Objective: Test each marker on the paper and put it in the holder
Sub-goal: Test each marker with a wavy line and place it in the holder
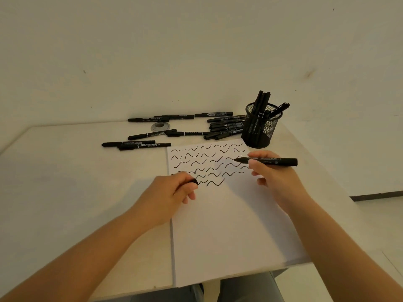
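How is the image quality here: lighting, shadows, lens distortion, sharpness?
Head view: dim, warm yellowish light, no glare; soft faint shadows lie on the table left of the left hand and under the right hand. Wide-angle bending curves the table's far edge. The squiggles on the paper are crisp, but print on the marker and the loose markers is too soft to read.

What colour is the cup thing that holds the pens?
Black. The holder is black wire mesh, seen in the head view.
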{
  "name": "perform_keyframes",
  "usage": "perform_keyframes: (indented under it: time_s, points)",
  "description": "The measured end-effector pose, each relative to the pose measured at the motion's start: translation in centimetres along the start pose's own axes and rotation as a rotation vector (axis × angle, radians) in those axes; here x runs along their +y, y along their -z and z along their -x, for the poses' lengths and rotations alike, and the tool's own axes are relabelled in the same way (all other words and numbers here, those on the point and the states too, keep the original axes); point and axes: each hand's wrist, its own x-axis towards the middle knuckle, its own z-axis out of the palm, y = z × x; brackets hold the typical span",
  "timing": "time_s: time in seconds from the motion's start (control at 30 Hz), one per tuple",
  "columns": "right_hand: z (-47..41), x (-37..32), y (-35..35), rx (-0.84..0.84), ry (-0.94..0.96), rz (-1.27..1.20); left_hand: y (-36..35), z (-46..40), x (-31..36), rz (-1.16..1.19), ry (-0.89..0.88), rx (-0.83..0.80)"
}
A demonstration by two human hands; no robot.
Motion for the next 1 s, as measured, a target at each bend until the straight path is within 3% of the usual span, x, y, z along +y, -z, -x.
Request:
perform_keyframes:
  time_s: [0.27,0.53,0.8,1.0]
  points:
    - [0.0,1.2,-0.8,0.059,0.061,0.061,-1.7,-2.4,-0.1,-0.305,-0.179,0.131]
    - [0.3,1.8,-1.1,-0.094,0.160,0.215,-1.7,-2.2,-0.8,-0.226,-0.145,0.117]
    - [0.2,2.1,-0.2,0.168,0.158,0.267,-1.8,-2.2,-1.0,-0.171,-0.115,0.090]
    - [0.3,0.5,0.1,0.343,0.181,0.090,-1.7,-2.0,-0.8,-0.140,-0.115,0.186]
